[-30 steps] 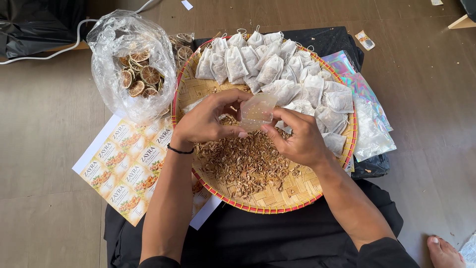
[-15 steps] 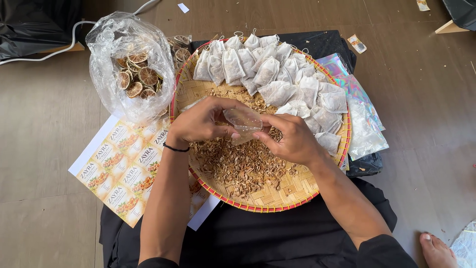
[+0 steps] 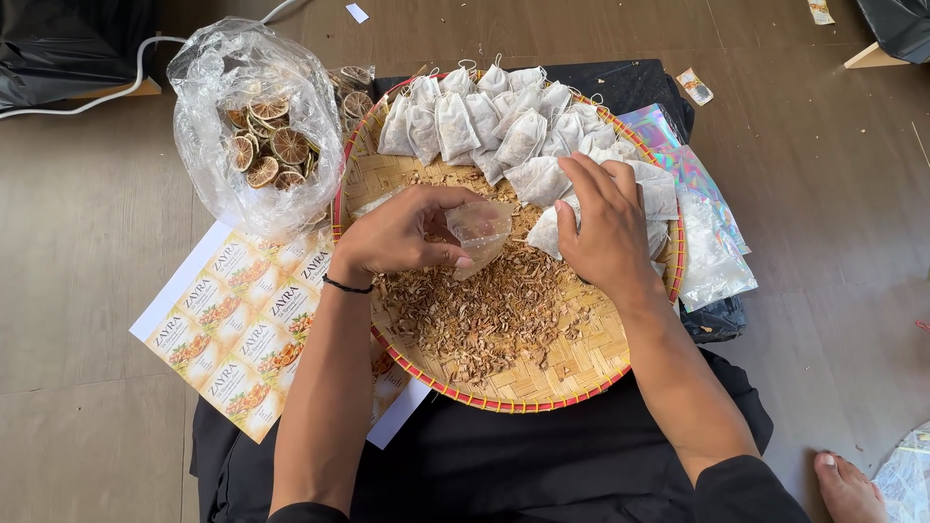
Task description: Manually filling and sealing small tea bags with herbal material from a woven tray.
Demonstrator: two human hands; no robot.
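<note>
A round woven tray (image 3: 581, 373) with a red rim rests on my lap. A heap of brown dried chips (image 3: 489, 305) lies in its middle. Several filled white drawstring pouches (image 3: 484, 121) are piled along its far side. My left hand (image 3: 402, 232) pinches a small, thin, see-through pouch (image 3: 481, 225) just above the chips. My right hand (image 3: 605, 223) hovers over the pouches on the right, fingers spread, holding nothing that I can see.
A clear plastic bag of dried citrus slices (image 3: 260, 136) stands left of the tray. A sheet of orange labels (image 3: 232, 324) lies on the floor under my left arm. Shiny foil packets (image 3: 702, 208) sit to the right. A bare foot (image 3: 848, 484) shows at bottom right.
My right hand has let go of the small pouch and moved right toward the filled pouches. My left hand still holds the pouch.
</note>
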